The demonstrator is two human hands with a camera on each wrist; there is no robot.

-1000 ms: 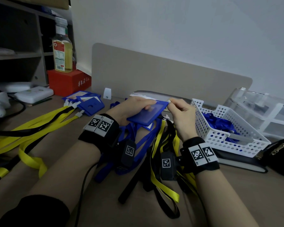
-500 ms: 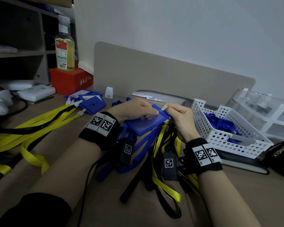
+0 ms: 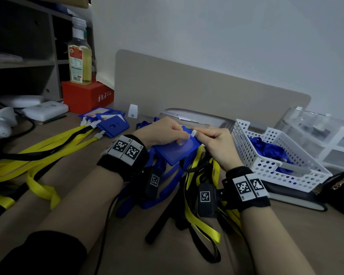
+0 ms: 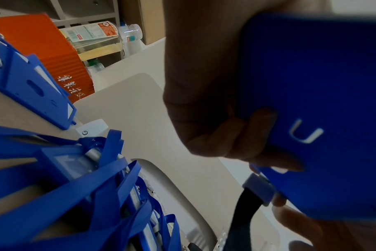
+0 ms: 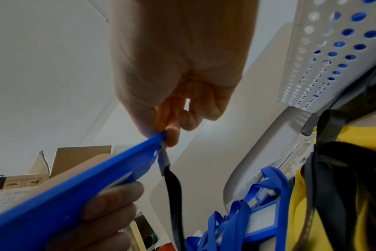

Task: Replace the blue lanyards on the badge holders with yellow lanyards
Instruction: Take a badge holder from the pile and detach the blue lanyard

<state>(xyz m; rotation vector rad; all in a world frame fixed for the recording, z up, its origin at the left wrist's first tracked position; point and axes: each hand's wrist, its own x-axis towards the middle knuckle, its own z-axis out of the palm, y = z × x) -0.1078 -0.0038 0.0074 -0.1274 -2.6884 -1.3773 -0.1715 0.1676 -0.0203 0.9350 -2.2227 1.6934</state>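
Lowered slightly, badge holder [image 3: 177, 149] stays gripped by left hand [image 3: 163, 133]; right hand [image 3: 216, 143] pinches its white clip [image 3: 194, 133].

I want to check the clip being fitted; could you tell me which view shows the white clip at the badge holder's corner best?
The right wrist view: the white clip hangs unobstructed below the badge holder. The head view shows only its tip; the left wrist view shows it blurred.

Left hand [image 3: 163, 132] gripping blue badge holder [image 3: 176, 148] above the bench [image 3: 127, 245]; right hand [image 3: 216, 144] pinching what looks like a white clip [image 3: 193, 133] at its edge, yellow lanyards [image 3: 197, 211] trailing below, white basket [image 3: 270, 167] beside
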